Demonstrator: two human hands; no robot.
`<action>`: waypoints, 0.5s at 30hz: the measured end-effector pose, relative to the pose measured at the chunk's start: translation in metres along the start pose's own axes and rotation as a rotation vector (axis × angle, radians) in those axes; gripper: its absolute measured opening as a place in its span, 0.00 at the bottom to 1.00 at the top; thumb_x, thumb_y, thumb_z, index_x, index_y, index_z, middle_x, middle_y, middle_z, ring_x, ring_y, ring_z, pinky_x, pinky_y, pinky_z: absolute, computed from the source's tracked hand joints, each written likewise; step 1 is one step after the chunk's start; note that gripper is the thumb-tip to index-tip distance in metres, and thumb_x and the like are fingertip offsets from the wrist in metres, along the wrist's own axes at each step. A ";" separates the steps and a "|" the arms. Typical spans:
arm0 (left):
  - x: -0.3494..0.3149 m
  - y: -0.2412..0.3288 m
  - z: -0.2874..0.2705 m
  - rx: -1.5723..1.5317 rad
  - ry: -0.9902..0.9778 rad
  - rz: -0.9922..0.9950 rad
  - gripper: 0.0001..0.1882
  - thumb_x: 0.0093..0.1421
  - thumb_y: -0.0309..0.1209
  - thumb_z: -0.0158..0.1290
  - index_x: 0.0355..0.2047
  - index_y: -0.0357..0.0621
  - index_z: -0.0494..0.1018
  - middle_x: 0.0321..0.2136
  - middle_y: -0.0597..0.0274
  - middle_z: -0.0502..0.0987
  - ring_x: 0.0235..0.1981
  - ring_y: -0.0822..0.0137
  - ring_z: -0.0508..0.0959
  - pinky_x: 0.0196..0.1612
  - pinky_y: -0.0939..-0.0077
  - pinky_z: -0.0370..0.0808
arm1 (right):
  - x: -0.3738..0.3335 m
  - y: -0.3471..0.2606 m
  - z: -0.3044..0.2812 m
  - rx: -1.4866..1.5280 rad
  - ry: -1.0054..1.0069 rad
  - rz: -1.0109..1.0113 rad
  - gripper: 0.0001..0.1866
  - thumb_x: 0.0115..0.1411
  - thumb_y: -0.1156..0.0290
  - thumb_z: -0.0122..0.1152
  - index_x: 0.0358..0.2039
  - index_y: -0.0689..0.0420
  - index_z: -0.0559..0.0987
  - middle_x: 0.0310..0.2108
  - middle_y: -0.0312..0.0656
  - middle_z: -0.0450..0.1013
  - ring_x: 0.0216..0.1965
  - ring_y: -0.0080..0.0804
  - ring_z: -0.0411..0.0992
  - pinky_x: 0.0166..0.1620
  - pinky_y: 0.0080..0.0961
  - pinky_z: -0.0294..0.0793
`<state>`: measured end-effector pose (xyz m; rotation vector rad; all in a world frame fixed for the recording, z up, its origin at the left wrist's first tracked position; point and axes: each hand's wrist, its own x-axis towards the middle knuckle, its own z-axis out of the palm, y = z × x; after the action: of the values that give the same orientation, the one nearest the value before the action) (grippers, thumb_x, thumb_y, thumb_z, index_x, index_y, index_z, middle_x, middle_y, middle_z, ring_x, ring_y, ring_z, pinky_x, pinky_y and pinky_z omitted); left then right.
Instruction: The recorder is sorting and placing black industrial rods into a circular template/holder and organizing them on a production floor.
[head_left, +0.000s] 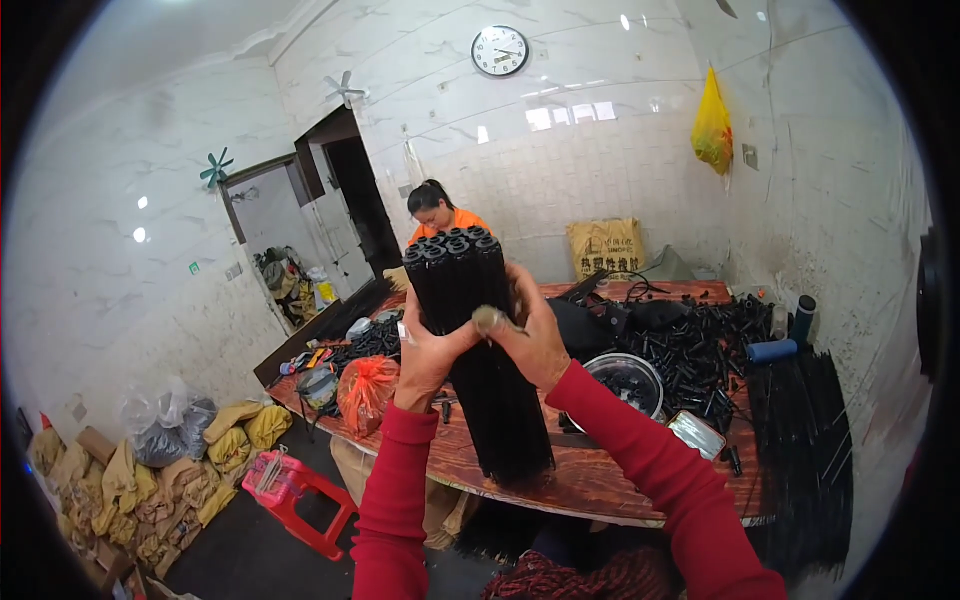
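Note:
A thick bundle of long black rods [505, 415] stands nearly upright, leaning a little, with round black caps at its top end. My left hand [432, 352] is wrapped round its left side, thumb across the front. From the right my right hand [538, 335] grips the same bundle, its thumb wearing a dirty-looking cover and meeting the left thumb. Most fingers of both hands are hidden behind the rods. The bundle's lower end is over the front part of the wood-patterned table [600, 478]; I cannot tell whether it rests there.
Loose black pieces [690, 350] lie piled at the right, beside a metal bowl [660, 395] and a shiny tin [697, 436]. Long black strands [805, 430] hang over the right edge. An orange bag [368, 395] and red stool [310, 500] are left. A co-worker [465, 218] sits opposite.

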<state>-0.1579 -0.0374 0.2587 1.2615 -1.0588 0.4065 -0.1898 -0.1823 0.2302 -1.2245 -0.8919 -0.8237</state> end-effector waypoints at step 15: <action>-0.001 0.009 0.011 0.067 0.075 0.102 0.39 0.46 0.27 0.69 0.56 0.37 0.62 0.46 0.59 0.75 0.45 0.69 0.76 0.51 0.74 0.73 | 0.020 -0.005 -0.001 -0.119 0.181 0.026 0.21 0.66 0.56 0.58 0.49 0.61 0.74 0.40 0.32 0.73 0.41 0.17 0.66 0.46 0.18 0.68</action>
<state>-0.1696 -0.0447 0.2622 1.2451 -1.0556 0.5669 -0.1853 -0.1847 0.2499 -1.2401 -0.6877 -0.9616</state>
